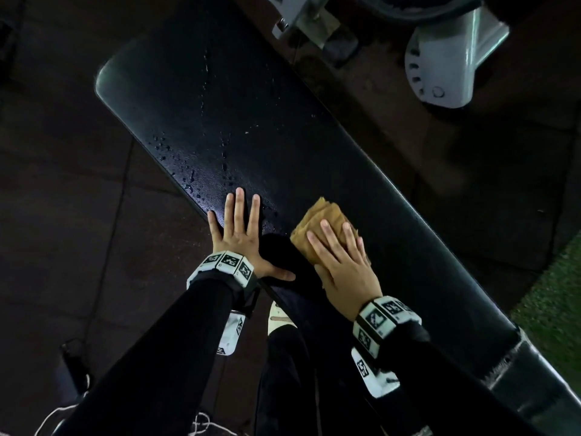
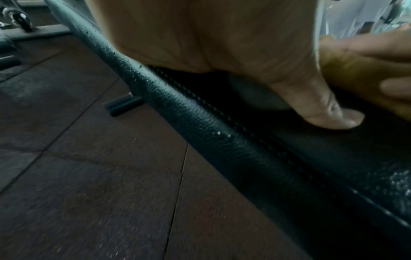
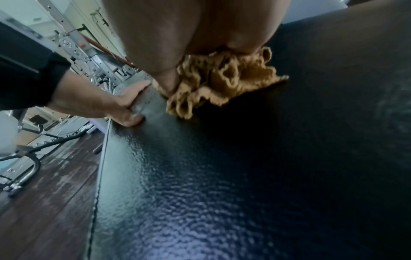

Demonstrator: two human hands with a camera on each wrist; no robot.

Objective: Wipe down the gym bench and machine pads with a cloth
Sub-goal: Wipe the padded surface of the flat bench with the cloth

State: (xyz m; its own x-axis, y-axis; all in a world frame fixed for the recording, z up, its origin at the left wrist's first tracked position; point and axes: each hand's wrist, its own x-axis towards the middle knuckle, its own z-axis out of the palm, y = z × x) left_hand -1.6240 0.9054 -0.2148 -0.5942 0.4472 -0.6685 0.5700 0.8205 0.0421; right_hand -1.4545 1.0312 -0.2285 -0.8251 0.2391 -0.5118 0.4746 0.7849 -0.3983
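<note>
One black bench pad (image 1: 314,158) is being crossed diagonally from upper left to lower right, with water droplets (image 1: 176,158) lying left of centre. One tan cloth (image 1: 317,228), lower centre, is being pressed flat by the right hand (image 1: 342,262), fingers straight and slightly spread. The left hand (image 1: 242,234) is being rested on the pad's near edge, fingers splayed; two wristbands (image 1: 224,265) carry square black-and-white markers, no readable writing.

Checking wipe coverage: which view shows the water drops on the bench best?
Head view: drops are scattered over the bench beyond the left hand, ahead of the cloth. Left wrist shows a few specks on the side edge; right wrist shows none clearly.
</note>
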